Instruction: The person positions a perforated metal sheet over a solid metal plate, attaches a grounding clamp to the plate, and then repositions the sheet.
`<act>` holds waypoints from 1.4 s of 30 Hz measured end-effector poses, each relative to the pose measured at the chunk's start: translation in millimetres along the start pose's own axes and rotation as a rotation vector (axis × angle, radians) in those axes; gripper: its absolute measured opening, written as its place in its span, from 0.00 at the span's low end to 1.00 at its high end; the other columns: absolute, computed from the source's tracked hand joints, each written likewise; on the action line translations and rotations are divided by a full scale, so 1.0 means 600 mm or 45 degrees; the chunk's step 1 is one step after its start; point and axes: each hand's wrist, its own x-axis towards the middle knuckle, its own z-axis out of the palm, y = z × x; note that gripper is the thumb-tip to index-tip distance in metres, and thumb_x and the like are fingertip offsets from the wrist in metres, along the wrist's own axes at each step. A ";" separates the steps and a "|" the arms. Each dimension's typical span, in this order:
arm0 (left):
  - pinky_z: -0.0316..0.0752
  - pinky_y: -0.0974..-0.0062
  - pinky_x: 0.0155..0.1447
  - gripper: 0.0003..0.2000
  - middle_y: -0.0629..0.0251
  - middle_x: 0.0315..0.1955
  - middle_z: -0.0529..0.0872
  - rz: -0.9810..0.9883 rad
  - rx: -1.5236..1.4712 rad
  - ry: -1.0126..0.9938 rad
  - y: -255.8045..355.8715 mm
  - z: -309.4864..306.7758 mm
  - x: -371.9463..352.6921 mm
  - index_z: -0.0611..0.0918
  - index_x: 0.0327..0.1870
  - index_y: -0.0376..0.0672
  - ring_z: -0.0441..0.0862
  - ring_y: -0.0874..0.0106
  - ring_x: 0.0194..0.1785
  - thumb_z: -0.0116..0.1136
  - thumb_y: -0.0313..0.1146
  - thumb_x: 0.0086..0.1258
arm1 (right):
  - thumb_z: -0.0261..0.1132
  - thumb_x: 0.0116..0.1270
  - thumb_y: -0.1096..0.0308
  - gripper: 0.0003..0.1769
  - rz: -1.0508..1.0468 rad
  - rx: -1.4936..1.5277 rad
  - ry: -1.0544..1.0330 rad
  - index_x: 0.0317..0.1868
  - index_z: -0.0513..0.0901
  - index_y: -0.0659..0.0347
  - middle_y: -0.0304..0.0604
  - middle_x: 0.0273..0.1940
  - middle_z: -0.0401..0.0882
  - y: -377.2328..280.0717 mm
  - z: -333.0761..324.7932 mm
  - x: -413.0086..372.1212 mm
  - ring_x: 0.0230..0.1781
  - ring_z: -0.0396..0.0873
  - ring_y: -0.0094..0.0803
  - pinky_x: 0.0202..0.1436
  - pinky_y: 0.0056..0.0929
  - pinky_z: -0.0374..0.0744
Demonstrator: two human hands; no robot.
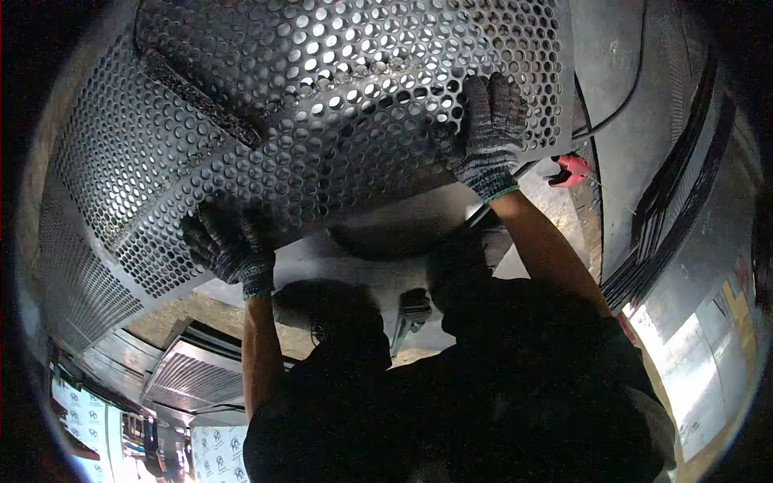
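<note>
A large curved sheet of perforated metal point(346, 153), full of round holes, fills the upper middle of the head view. My left hand point(229, 245), in a dark knitted glove, rests on its near left edge with fingers spread. Farther right, my right hand point(491, 133) in a grey striped glove with a green cuff lies flat on the same sheet, thumb apart from the fingers. Neither hand grips anything that I can see. A dark, rough bar point(201, 101) lies across the sheet at upper left, beyond my left hand.
A red clamp-like object point(570, 171) sits right of my right wrist. A black cable point(620, 101) runs down the upper right. Dark metal strips point(676, 185) lie on the right over plain sheets. Slotted panels point(197, 370) are stacked at lower left.
</note>
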 end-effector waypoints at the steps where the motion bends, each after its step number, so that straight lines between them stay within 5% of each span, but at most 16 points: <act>1: 0.48 0.43 0.82 0.40 0.55 0.80 0.61 0.026 0.007 0.013 0.000 -0.001 0.000 0.63 0.82 0.54 0.52 0.49 0.83 0.49 0.66 0.74 | 0.66 0.62 0.38 0.51 -0.008 -0.022 -0.028 0.79 0.63 0.59 0.70 0.75 0.60 -0.003 -0.009 0.004 0.75 0.60 0.67 0.77 0.67 0.53; 6: 0.46 0.42 0.82 0.41 0.56 0.82 0.58 0.053 0.049 -0.018 -0.011 0.007 -0.002 0.58 0.83 0.56 0.50 0.51 0.84 0.49 0.66 0.74 | 0.67 0.64 0.38 0.49 -0.017 -0.017 0.048 0.77 0.65 0.60 0.71 0.72 0.64 -0.002 -0.005 -0.002 0.74 0.62 0.69 0.77 0.67 0.55; 7: 0.46 0.43 0.82 0.41 0.56 0.82 0.57 0.062 0.039 -0.016 -0.012 0.006 -0.001 0.57 0.84 0.56 0.50 0.51 0.84 0.48 0.66 0.74 | 0.63 0.65 0.37 0.48 0.060 0.029 -0.006 0.80 0.63 0.50 0.66 0.77 0.58 -0.006 -0.008 -0.003 0.78 0.56 0.65 0.81 0.66 0.48; 9: 0.46 0.43 0.82 0.41 0.56 0.82 0.56 0.071 0.024 -0.004 -0.010 0.003 -0.001 0.57 0.84 0.56 0.50 0.52 0.84 0.48 0.66 0.74 | 0.63 0.65 0.37 0.47 0.065 0.007 -0.024 0.80 0.64 0.50 0.66 0.77 0.59 -0.009 -0.017 0.001 0.78 0.56 0.64 0.80 0.66 0.49; 18: 0.53 0.55 0.82 0.34 0.52 0.75 0.71 0.137 0.018 0.055 -0.017 0.012 0.004 0.70 0.77 0.45 0.61 0.49 0.79 0.57 0.53 0.75 | 0.65 0.64 0.33 0.45 0.054 -0.116 -0.018 0.75 0.72 0.51 0.65 0.74 0.66 -0.021 -0.039 0.013 0.75 0.64 0.59 0.79 0.62 0.56; 20: 0.55 0.40 0.77 0.37 0.37 0.73 0.69 0.155 -0.035 0.085 -0.022 0.014 0.007 0.73 0.75 0.45 0.64 0.40 0.77 0.61 0.60 0.71 | 0.65 0.64 0.33 0.44 0.083 -0.102 -0.026 0.74 0.73 0.51 0.65 0.73 0.66 -0.026 -0.043 0.013 0.75 0.64 0.59 0.79 0.62 0.56; 21: 0.55 0.40 0.77 0.37 0.37 0.73 0.69 0.158 -0.036 0.086 -0.021 0.016 0.005 0.73 0.75 0.45 0.64 0.40 0.77 0.61 0.60 0.71 | 0.65 0.64 0.33 0.44 0.080 -0.092 -0.006 0.73 0.73 0.51 0.65 0.73 0.66 -0.025 -0.038 0.011 0.75 0.65 0.59 0.78 0.62 0.57; 23: 0.54 0.55 0.83 0.33 0.54 0.75 0.71 0.075 -0.021 0.006 -0.012 0.015 0.002 0.69 0.77 0.40 0.60 0.52 0.79 0.56 0.50 0.76 | 0.65 0.65 0.34 0.43 0.076 -0.085 0.017 0.73 0.74 0.51 0.65 0.73 0.67 -0.025 -0.041 0.017 0.74 0.65 0.60 0.78 0.62 0.57; 27: 0.51 0.56 0.84 0.32 0.52 0.75 0.70 0.126 0.069 0.109 -0.004 0.005 0.001 0.68 0.78 0.41 0.57 0.54 0.81 0.55 0.48 0.77 | 0.62 0.65 0.30 0.44 0.075 -0.047 -0.038 0.73 0.74 0.51 0.66 0.73 0.66 -0.018 -0.038 0.013 0.75 0.63 0.62 0.79 0.62 0.55; 29: 0.51 0.54 0.83 0.32 0.50 0.77 0.67 0.023 -0.177 0.026 -0.016 0.027 -0.004 0.68 0.78 0.42 0.57 0.52 0.81 0.55 0.50 0.78 | 0.61 0.65 0.30 0.44 0.050 -0.057 -0.014 0.73 0.73 0.50 0.66 0.73 0.66 -0.020 -0.041 0.017 0.75 0.63 0.62 0.79 0.62 0.55; 33: 0.51 0.51 0.83 0.33 0.48 0.77 0.66 0.081 -0.032 -0.016 -0.020 0.022 -0.006 0.68 0.78 0.43 0.58 0.50 0.81 0.54 0.52 0.78 | 0.67 0.64 0.36 0.42 0.048 -0.065 -0.038 0.71 0.75 0.54 0.66 0.71 0.68 -0.023 -0.046 0.017 0.73 0.65 0.62 0.76 0.61 0.60; 42: 0.46 0.48 0.83 0.35 0.55 0.76 0.70 0.171 0.179 -0.021 -0.011 0.012 -0.004 0.71 0.77 0.44 0.57 0.49 0.81 0.55 0.56 0.75 | 0.68 0.63 0.35 0.43 0.005 -0.077 0.066 0.69 0.77 0.56 0.66 0.68 0.71 -0.014 -0.026 0.011 0.69 0.69 0.63 0.73 0.63 0.63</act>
